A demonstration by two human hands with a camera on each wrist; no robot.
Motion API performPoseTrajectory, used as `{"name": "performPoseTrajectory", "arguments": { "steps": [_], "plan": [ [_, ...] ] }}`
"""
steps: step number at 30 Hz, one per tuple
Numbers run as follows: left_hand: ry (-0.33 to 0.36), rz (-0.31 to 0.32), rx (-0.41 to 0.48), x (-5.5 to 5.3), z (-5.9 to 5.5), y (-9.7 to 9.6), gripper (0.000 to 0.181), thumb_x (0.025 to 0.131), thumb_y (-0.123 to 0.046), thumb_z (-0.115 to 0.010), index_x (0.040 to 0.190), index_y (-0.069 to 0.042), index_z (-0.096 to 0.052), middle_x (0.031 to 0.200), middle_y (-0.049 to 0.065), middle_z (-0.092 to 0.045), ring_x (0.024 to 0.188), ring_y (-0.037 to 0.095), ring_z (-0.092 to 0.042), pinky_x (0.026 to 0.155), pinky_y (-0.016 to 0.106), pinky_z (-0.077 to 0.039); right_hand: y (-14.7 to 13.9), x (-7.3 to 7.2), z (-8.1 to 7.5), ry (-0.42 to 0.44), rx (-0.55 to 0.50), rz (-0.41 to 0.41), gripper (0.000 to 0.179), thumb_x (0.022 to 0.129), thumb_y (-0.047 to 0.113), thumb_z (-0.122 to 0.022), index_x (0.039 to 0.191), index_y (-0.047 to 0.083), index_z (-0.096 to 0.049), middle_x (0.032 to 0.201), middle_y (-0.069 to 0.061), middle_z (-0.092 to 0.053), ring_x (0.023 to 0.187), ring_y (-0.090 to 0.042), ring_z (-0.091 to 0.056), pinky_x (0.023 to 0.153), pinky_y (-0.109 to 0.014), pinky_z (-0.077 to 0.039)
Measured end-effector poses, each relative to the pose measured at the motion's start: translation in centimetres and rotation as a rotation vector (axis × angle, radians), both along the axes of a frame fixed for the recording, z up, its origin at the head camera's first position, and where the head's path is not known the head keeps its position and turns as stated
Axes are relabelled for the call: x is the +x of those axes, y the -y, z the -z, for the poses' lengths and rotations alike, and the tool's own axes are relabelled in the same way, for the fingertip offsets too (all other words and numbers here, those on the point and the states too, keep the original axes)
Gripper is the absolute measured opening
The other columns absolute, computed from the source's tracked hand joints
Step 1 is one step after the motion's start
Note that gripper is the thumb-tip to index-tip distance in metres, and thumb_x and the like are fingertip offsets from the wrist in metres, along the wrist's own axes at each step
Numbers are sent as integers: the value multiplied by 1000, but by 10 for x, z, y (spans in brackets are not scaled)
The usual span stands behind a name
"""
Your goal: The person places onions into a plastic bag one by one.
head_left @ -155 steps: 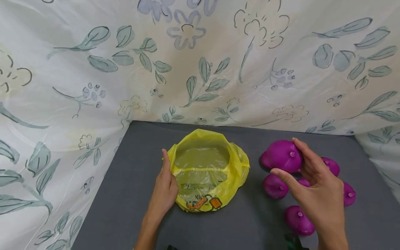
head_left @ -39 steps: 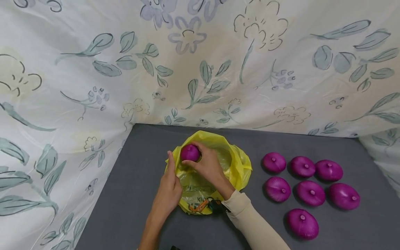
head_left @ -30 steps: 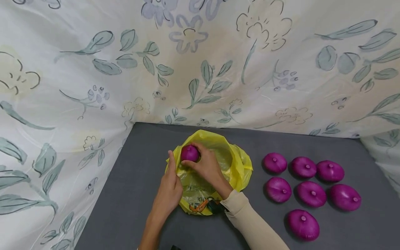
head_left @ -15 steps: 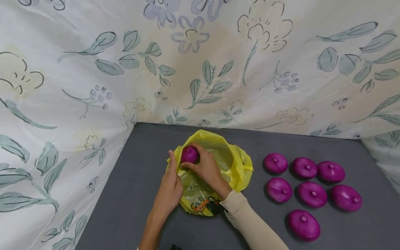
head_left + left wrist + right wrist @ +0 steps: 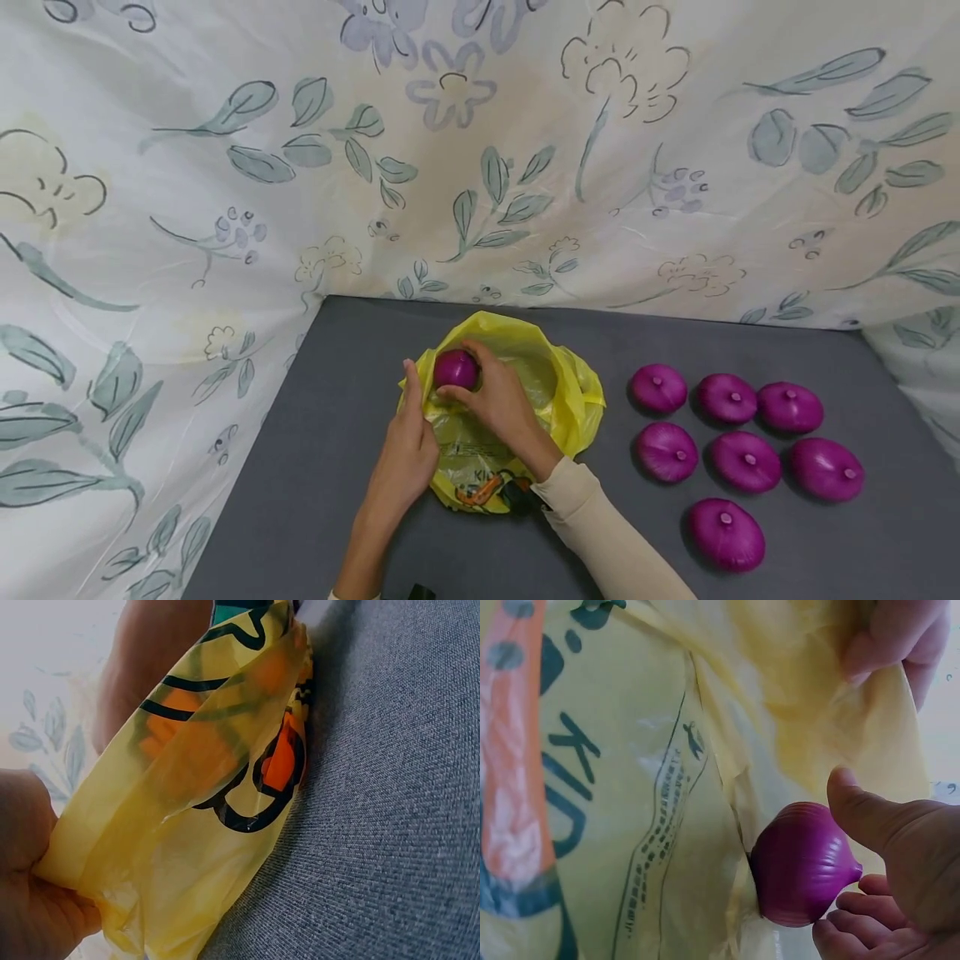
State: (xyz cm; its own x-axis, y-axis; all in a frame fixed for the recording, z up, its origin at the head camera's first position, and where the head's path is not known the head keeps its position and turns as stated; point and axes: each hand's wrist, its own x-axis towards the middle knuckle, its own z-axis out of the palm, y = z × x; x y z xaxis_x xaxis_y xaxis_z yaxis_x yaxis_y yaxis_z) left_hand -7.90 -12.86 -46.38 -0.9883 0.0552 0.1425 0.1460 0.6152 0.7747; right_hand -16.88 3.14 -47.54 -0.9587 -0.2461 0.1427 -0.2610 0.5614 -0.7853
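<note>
A yellow plastic bag (image 5: 517, 329) with printed letters stands with its mouth wide on the dark grey surface. My left hand (image 5: 405, 458) holds its left rim, the bag's edge pinched between thumb and fingers (image 5: 64, 907) in the left wrist view. Inside the bag, at the left, sits a shiny purple red onion (image 5: 454, 370). My right hand (image 5: 502, 404) reaches in over the near right rim, thumb and fingers curved around the onion. In the right wrist view the red onion (image 5: 802, 866) lies against the bag's yellow film, its stem end toward the palm.
Several more red onions (image 5: 745, 461) lie on the grey surface (image 5: 330, 392) to the right of the bag, in loose rows with one nearest me (image 5: 726, 534). A floral cloth (image 5: 480, 192) hangs along the back and both sides.
About five seconds ago my right hand held a red onion over the group at the right; it is now inside the bag with an onion. Over the last second hardly anything has moved.
</note>
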Motion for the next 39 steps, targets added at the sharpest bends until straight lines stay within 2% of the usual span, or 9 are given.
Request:
{"name": "performPoseTrajectory", "arguments": {
  "steps": [2,5,9,13,18,21,25,28,39],
  "plan": [
    [-2,-1,-5,0,0,0,85,102,9,-40,169,-13,7,166,28,-33,67,20,-45,74,39,-46,-1,2,-2,-1,1,4,82,87,35,-90,155,9,-51,133,-12,-70,108,-25,-73,83,-37,-62],
    [-7,1,5,2,-1,0,84,101,9,-39,169,-12,6,173,21,-18,99,33,-61,89,46,-48,-2,5,-6,3,-3,13,80,88,34,-89,154,10,-52,130,-11,-72,104,-24,-73,79,-35,-62],
    [-15,2,35,5,-2,2,84,103,9,-39,170,-15,7,174,18,-14,139,39,-48,106,53,-43,-4,9,-17,-8,-11,27,77,89,36,-87,154,12,-54,128,-10,-73,104,-24,-73,81,-35,-62],
    [-13,-1,44,6,-2,4,85,104,9,-39,170,-18,8,175,15,-12,148,37,-41,112,56,-40,-9,15,-35,-50,-27,17,75,90,38,-85,154,12,-55,131,-12,-72,110,-30,-72,90,-42,-60],
    [-15,10,39,6,-2,4,86,104,10,-39,170,-18,8,175,15,-9,151,35,-36,110,56,-40,-20,22,-64,-103,-75,24,73,93,36,-83,156,13,-53,71,-7,-68,109,-36,-72,72,-43,-59],
    [-21,15,39,6,-3,4,85,103,10,-37,170,-17,8,175,15,-8,154,35,-31,111,56,-39,-27,25,-80,-140,-120,36,69,95,33,-82,156,16,-53,53,-1,-53,127,-37,-65,78,-44,-60],
    [-24,16,46,6,-3,3,84,103,11,-36,169,-16,8,175,14,-7,158,33,-22,116,57,-35,-39,33,-101,-197,-193,48,65,96,26,-81,154,17,-55,100,-4,-78,135,-32,-60,105,-47,-53],
    [-20,17,54,7,-3,2,84,103,11,-36,169,-16,8,175,13,-7,158,33,-19,117,56,-34,-50,37,-114,-242,-229,72,64,96,23,-81,154,15,-55,148,-1,-63,136,-26,-59,109,-45,-49],
    [-7,11,49,7,-5,1,85,103,10,-35,170,-18,9,176,16,-8,157,35,-22,105,53,-40,-101,56,-144,-332,-255,265,67,94,24,-83,155,22,-55,154,4,-57,138,-17,-58,108,-32,-48]
  ]
}}
